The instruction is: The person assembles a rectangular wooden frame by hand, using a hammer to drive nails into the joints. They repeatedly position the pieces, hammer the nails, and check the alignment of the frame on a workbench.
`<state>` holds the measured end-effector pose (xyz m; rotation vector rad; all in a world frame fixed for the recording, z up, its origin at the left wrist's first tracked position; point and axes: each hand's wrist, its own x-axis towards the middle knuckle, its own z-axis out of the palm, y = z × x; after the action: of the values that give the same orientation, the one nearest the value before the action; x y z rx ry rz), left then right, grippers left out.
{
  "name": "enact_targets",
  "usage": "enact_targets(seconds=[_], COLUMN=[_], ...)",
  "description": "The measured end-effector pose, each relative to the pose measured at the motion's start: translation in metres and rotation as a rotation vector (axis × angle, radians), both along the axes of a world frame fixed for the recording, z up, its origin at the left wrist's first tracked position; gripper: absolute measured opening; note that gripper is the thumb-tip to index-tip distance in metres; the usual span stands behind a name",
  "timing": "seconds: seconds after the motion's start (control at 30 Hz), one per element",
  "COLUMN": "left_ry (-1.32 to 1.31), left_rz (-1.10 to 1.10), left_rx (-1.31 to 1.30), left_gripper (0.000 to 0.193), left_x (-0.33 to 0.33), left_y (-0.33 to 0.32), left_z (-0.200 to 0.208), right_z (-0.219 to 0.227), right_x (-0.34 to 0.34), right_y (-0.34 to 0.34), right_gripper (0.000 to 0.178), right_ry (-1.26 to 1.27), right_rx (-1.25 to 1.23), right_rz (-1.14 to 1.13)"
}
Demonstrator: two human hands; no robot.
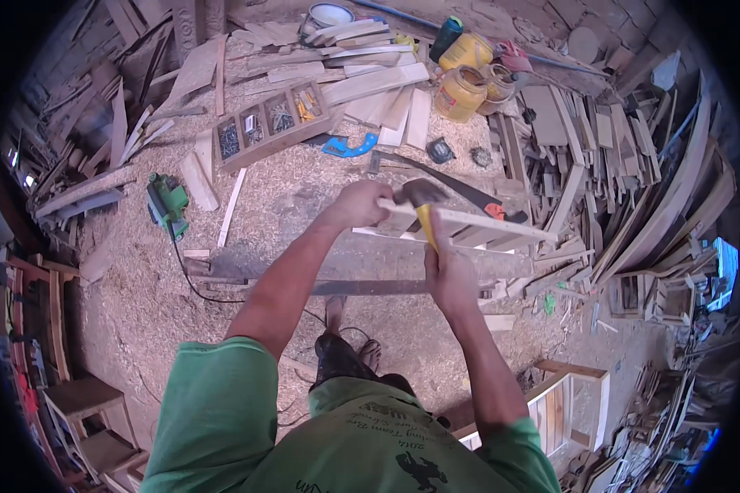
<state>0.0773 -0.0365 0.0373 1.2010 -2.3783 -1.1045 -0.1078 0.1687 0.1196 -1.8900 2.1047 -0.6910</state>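
My right hand (pixel 452 278) is wrapped round the yellow handle of a hammer (pixel 425 220). The hammer's dark head, slightly blurred, hangs over the left end of a small slatted wooden frame (pixel 514 232). At that same end my left hand (pixel 365 204) is closed, with its fingers against the frame. A nail between those fingers, if there is one, is too small to make out. The frame lies on the workbench (pixel 321 264), its short crosspieces showing between two long pale strips. Just beyond it lies a handsaw (pixel 444 182) with an orange-and-black handle.
A divided wooden box (pixel 273 123) of nails and screws sits beyond my hands, near a blue saw handle (pixel 349 146) and a tape measure (pixel 441 150). At left stands a green power planer (pixel 168 204) with its cord trailing. Yellow jars (pixel 460 92) and stacked offcuts (pixel 378 82) line the back.
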Motion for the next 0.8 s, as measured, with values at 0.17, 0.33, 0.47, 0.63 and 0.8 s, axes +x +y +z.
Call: enact_targets(seconds=[0.17, 0.33, 0.47, 0.63, 0.8], left_ry=[0.003, 0.04, -0.031, 0.063, -0.018], left_rz=[0.025, 0.017, 0.027, 0.016, 0.017], left_rx=[-0.019, -0.161, -0.067, -0.08, -0.112], left_gripper=[0.029, 0.028, 0.031, 0.034, 0.037], left_x=[0.01, 0.01, 0.002, 0.013, 0.009], left_y=[0.01, 0.014, 0.02, 0.021, 0.017], left_z=[0.007, -0.013, 0.001, -0.023, -0.015], right_z=[0.04, 0.08, -0.002, 0.025, 0.069], right_x=[0.016, 0.022, 0.001, 0.016, 0.02], right_y=[-0.008, -0.003, 0.018, 0.017, 0.015], right_gripper=[0.069, 0.067, 0.073, 0.074, 0.072], right_ry=[-0.214, -0.252, 0.143, -0.252, -0.283], right_rx=[-0.16, -0.701, 0.04, -0.244, -0.794], right_rz=[-0.023, 0.057, 0.042, 0.001, 0.083])
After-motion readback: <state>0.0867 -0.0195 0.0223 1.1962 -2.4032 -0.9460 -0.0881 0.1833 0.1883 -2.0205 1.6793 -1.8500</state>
